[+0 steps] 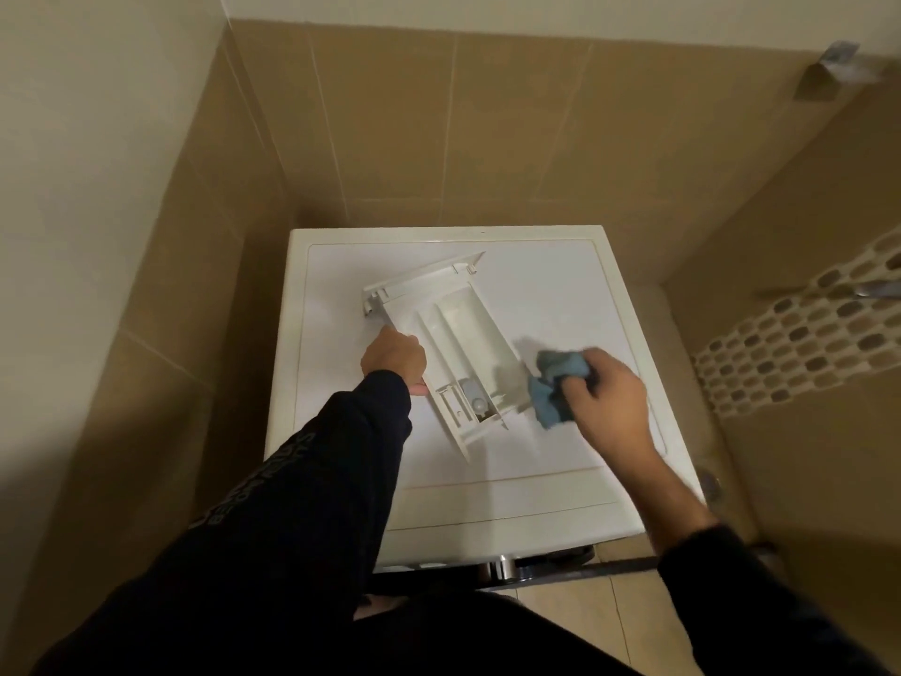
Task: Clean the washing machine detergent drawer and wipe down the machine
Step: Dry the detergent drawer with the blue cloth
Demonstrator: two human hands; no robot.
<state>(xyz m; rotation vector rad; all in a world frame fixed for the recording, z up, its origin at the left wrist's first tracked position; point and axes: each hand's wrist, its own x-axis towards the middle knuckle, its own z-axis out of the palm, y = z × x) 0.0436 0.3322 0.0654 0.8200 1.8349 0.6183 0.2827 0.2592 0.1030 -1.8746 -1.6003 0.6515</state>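
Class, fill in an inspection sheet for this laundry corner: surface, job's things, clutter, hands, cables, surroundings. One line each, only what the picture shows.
Surface: white top of the washing machine, bearing the drawer.
Job's things: detergent drawer taken out, lying slantwise on the machine top, compartments facing up; blue cloth bunched beside the drawer's right edge.
Clutter: nothing seen.
Hands: left hand rests against the drawer's left side, whether it grips is hidden; right hand grips the cloth.
Cables: nothing seen.
Surroundings: tan tiled walls behind and to the sides; mosaic tile band on the right wall; tiled floor below the machine front.
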